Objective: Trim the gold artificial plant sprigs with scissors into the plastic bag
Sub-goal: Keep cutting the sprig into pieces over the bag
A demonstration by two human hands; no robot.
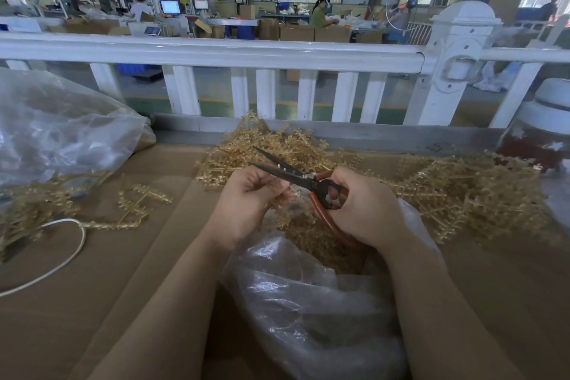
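Note:
My right hand (365, 207) grips the red-brown handles of black scissors (296, 177), whose blades stand apart and point up-left. My left hand (249, 197) pinches a gold sprig (282, 210) that hangs below the blades, over the mouth of a clear plastic bag (308, 302). Cut gold pieces (320, 244) lie inside that bag. A heap of gold sprigs (277, 148) sits just behind my hands, and a larger heap (468, 191) spreads to the right.
A big clear bag (55, 129) of gold sprigs lies at the left, with loose sprigs (138, 207) and a white cord (61, 256) on the brown cardboard top (123, 287). A white railing (216, 52) runs behind. A jar (536, 139) stands at the right edge.

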